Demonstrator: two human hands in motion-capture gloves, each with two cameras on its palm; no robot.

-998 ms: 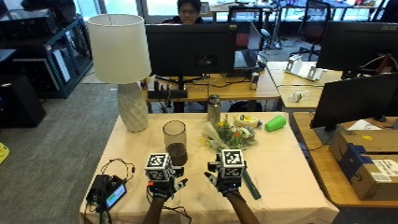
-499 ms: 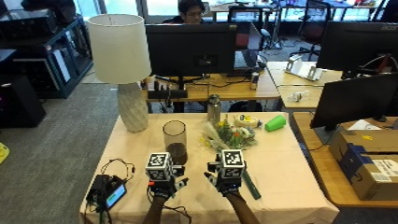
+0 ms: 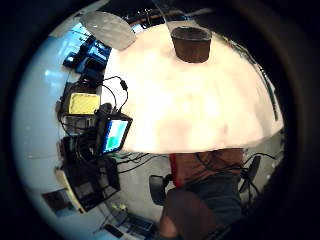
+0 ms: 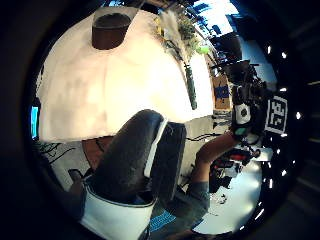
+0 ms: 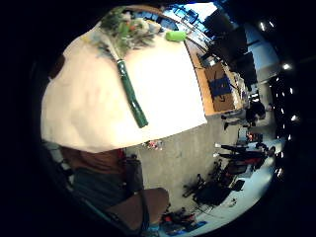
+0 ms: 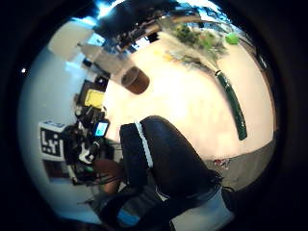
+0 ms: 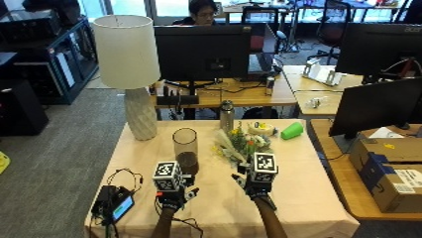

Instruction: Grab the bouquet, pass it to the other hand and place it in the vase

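Your right hand (image 7: 256, 189) hovers with its fingers (image 6: 168, 159) loosely curved and holding nothing; your left hand (image 7: 173, 196) likewise holds nothing, its fingers (image 4: 137, 155) relaxed. Take the vase (image 7: 186, 151) as your marker: your left hand is just below it, the bouquet (image 7: 240, 146) lies flat on the table (image 7: 217, 208) to its right. The vase is clear glass with a dark layer in its lower part, no flowers in it.
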